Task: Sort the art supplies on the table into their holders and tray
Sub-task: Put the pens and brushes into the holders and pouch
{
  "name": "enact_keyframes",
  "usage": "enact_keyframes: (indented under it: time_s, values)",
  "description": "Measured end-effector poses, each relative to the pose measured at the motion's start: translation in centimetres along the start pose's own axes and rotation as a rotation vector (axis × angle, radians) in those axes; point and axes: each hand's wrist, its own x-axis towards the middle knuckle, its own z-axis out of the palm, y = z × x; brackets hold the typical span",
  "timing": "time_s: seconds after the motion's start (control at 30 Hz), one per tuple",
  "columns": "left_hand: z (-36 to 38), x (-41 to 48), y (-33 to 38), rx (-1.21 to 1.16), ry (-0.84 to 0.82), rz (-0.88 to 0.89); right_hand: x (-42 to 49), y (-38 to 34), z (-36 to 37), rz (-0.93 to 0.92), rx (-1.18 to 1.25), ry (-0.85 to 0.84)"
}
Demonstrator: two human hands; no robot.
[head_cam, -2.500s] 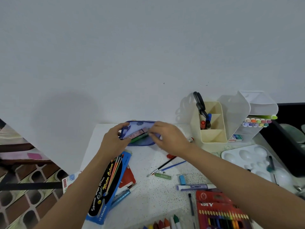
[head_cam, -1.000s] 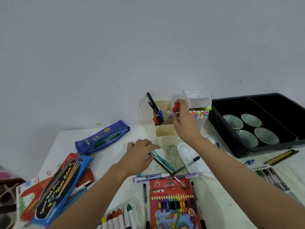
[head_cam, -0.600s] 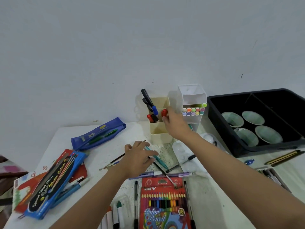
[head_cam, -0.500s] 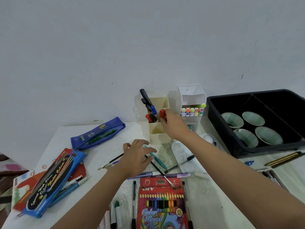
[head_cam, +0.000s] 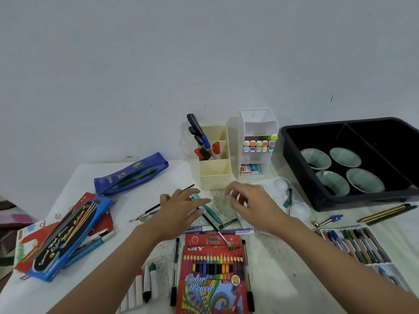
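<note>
we are between pickups, in front of the cream holder point(head_cam: 214, 175): our left hand point(head_cam: 179, 209) spreads a wide, flat grip over the teal pen point(head_cam: 208, 208) lying on the tabletop point(head_cam: 172, 177), while our right hand point(head_cam: 249, 200), blurred, looks loosely curled and empty. next, we judge, pinch that pen and stand it in a free compartment.

Left hand point(head_cam: 179, 208) flat, fingers spread; right hand point(head_cam: 251, 200) loose, blurred.
</note>
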Motion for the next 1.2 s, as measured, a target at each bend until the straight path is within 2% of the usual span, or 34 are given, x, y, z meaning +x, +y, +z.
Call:
enact_keyframes:
  time_s: [0.13,0.27,0.37,0.5,0.67,0.77,0.87,1.03,1.2]
  values:
    - [0.6,0.3,1.0,0.122,-0.013,-0.006,-1.9,0.8,0.4,-0.026,-0.244,-0.343]
    - [-0.2,0.9,1.0,0.124,-0.034,0.001,-2.4,1.2,0.4,-0.044,-0.447,-0.375]
    - [-0.8,1.0,0.7,0.08,-0.076,0.009,-2.6,1.1,0.5,-0.026,-0.419,-0.386]
    - [-1.0,1.2,0.3,0.023,-0.096,0.022,-1.9,0.5,-0.3,0.074,-0.22,-0.322]
    - [-1.4,2.1,0.0,-0.084,-0.17,0.034,-0.6,0.0,-1.2,0.122,-0.117,-0.242]
    - [-2.0,3.1,-0.5,-0.198,-0.298,0.035,-0.2,0.1,-1.3,0.192,0.022,-0.185]
    - [-2.6,3.8,-0.6,-0.232,-0.431,0.042,0.0,0.0,-1.6,0.261,0.142,-0.033]
    - [-1.9,4.2,-0.2,-0.095,-0.38,0.073,0.5,-1.2,-2.1,0.195,0.364,0.071]
    - [-2.3,3.0,-0.2,-0.114,-0.227,0.061,0.9,-3.1,-0.7,0.084,0.272,0.115]
